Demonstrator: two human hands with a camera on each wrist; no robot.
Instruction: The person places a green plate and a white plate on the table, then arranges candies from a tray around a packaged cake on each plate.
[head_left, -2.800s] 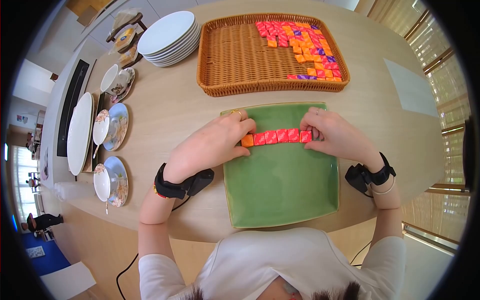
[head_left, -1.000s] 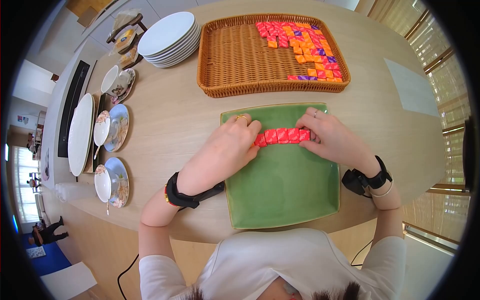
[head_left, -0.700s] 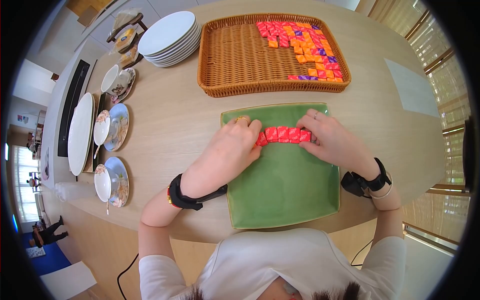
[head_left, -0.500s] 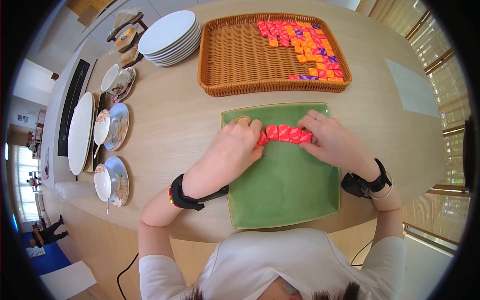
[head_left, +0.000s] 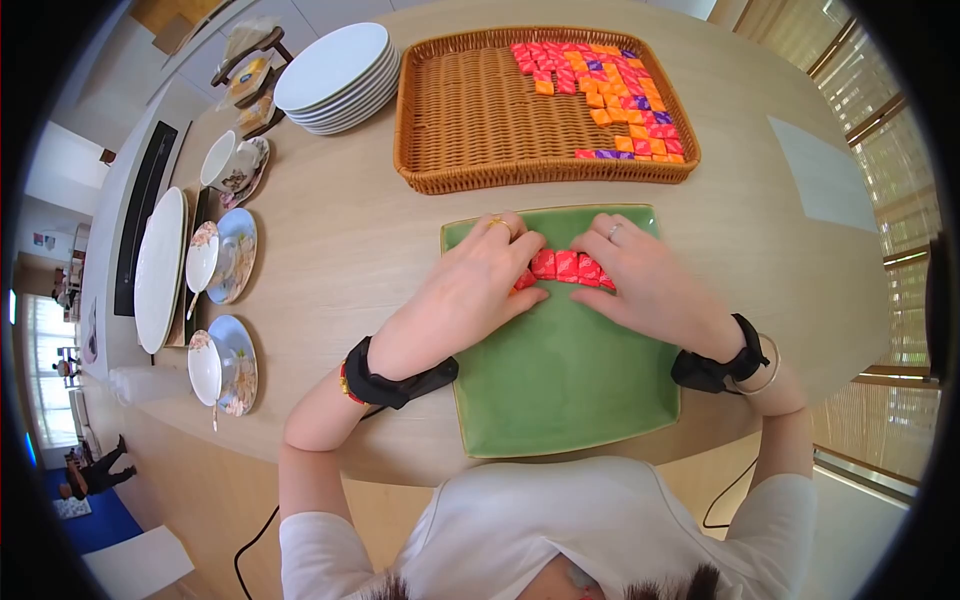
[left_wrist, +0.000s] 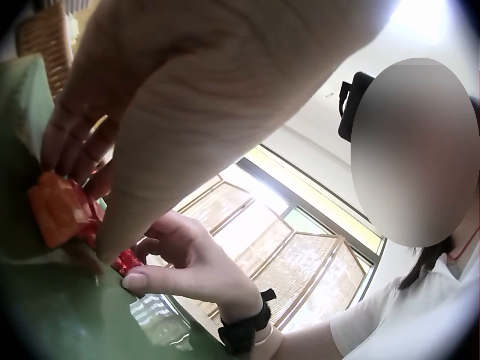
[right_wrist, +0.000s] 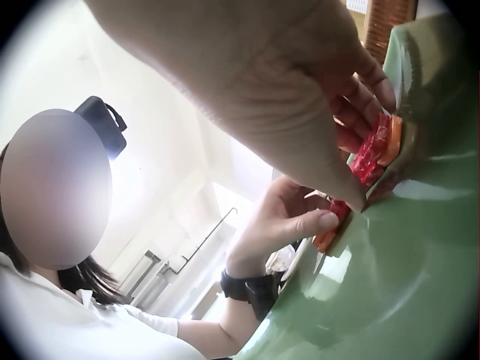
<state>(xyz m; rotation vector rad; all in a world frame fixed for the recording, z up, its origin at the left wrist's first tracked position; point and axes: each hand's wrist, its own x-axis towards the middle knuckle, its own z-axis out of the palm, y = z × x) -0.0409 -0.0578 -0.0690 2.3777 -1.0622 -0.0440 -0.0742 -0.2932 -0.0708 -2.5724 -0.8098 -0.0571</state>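
A short row of small square wrapped candies [head_left: 566, 266], mostly red, lies across the upper part of the green plate [head_left: 567, 390]. My left hand [head_left: 462, 285] pinches the left end of the row, fingers behind and thumb in front. Its grip covers most of an orange candy [left_wrist: 56, 210], which the left wrist view shows at that end. My right hand [head_left: 655, 275] grips the right part of the row the same way. In the right wrist view, red candies [right_wrist: 371, 154] and an orange one [right_wrist: 394, 142] stick out past its fingers.
Behind the plate is a wicker tray [head_left: 440, 180] with many red, orange and purple candies on its right side. White stacked plates [head_left: 335, 65] stand at the back left. Cups with saucers [head_left: 238, 375] and a white oval dish [head_left: 160, 270] line the left.
My left hand has moved right along the row, over the orange candy at its end. My right hand has just slid left, covering more candies. The exposed stretch between the hands is shorter.
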